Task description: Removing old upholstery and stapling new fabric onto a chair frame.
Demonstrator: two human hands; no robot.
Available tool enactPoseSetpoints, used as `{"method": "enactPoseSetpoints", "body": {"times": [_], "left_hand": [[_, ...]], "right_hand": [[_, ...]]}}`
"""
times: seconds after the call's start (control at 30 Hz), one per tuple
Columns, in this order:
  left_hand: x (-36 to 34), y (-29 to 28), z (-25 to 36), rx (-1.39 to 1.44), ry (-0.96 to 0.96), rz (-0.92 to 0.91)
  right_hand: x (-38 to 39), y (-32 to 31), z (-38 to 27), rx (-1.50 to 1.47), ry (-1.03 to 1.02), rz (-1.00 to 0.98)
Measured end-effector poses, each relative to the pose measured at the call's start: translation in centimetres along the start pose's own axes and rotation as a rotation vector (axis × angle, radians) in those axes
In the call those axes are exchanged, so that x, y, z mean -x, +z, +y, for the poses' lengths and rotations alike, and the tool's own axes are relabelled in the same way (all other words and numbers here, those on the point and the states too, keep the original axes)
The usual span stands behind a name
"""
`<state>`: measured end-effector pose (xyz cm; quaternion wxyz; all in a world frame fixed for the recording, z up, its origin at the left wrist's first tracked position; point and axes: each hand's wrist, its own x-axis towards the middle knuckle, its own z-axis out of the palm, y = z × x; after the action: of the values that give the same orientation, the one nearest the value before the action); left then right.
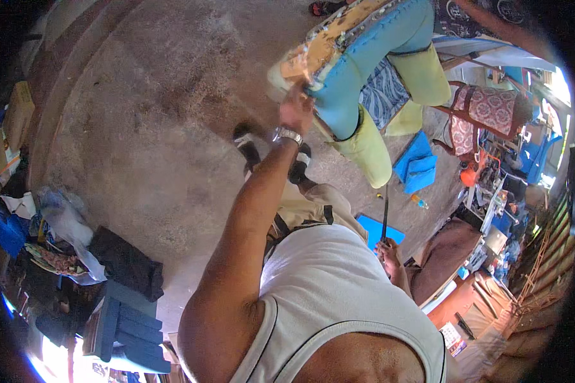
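My left hand (297, 112), with a metal watch on its wrist, reaches to the near-left corner of a partly upholstered armchair (345, 83). Its fingers are curled against the chair's edge and smeared by motion, so what they pinch cannot be made out. Blue fabric covers part of the chair, pale yellow foam pads its arms, and bare wood shows along the far-left side. A patterned blue cushion piece (383, 94) shows in its middle. Low on my right side, my right hand (388, 251) is closed around a long thin black rod (385, 214) pointing away from me.
Folded blue cloth (416, 163) and a blue sheet (378, 231) lie on the concrete floor (166, 127). A patterned red chair (489, 108) stands beyond, at right. Clutter lines the right side; a dark grey seat (129, 325) and plastic bags (67, 217) are at left.
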<state>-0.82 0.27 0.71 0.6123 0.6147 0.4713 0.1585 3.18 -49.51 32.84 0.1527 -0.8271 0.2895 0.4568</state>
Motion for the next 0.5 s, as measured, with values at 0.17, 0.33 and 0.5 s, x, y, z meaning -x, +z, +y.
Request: {"method": "enactPoseSetpoints", "body": {"times": [0.17,0.33,0.5], "left_hand": [[-0.9,-1.1,-0.2,0.027,0.082,0.171],[-2.0,-4.1,-0.3,-0.091,0.044,-0.139],[1.5,-1.2,-3.1,-0.404,0.031,-0.163]], "right_hand": [[0.5,1.5,-4.2,-0.123,-0.154,-0.158],[0.4,1.9,-4.1,0.082,-0.110,-0.069],[-2.2,-2.9,-4.4,0.127,-0.237,-0.079]]}}
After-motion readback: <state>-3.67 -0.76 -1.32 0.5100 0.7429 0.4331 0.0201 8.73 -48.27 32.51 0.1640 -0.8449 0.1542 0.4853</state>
